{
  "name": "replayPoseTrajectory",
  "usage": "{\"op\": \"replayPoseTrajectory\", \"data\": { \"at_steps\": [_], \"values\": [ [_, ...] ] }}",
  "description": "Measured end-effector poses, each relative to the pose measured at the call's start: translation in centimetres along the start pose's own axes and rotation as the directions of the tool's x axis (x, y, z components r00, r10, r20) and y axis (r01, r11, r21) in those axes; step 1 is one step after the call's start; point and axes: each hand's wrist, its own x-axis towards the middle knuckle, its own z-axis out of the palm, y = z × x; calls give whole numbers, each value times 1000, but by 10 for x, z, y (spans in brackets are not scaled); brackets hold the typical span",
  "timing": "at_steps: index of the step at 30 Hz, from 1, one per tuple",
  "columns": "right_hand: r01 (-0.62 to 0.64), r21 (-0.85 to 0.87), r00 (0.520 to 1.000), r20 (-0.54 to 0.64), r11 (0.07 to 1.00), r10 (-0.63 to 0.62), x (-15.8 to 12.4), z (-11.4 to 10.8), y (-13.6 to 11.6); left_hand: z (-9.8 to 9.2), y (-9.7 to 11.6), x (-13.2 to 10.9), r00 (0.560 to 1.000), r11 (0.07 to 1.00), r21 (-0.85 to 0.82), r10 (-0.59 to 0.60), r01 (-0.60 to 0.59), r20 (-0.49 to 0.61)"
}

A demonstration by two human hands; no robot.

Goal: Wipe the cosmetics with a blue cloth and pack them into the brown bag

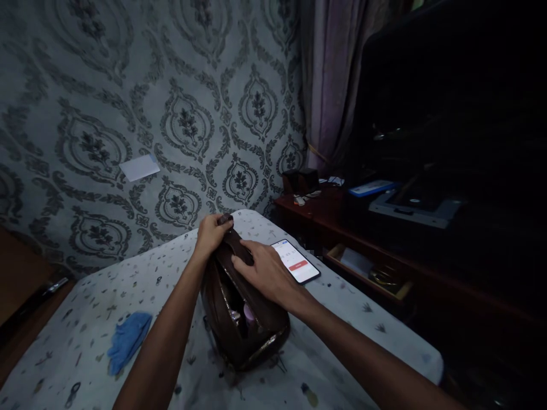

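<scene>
A dark brown bag [265,313] lies on the patterned white cover [342,341], its zip partly undone. Through the gap a pink round item [248,313] and something pale show inside. My left hand [210,232] is closed round the bag's strap or handle at its far end. On the bag's right upper side rests my right hand [262,267], its thumb and fingers pressed on the brown material near the opening. Just right of that hand lies a phone [298,263] with a lit screen.
A crumpled blue cloth [128,340] lies left of my left forearm. Beyond the right edge stands a dark red desk [299,213] with an open drawer [367,272], small items and a blue-edged box [372,188]. Patterned wall [188,122] rises behind.
</scene>
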Motion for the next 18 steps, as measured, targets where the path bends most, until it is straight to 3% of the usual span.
{"op": "replayPoseTrajectory", "data": {
  "at_steps": [13, 18],
  "values": [
    [1, -81, 999, 44, 997, 3, -1, -2, -3, 0, 20, -25, 991, 994, -105, 0, 15, 137],
    [45, -21, 996, 84, 999, -43, -4, 0, 4, -18, 21, -29, 988, 995, -94, 23, -9, 152]
  ]
}}
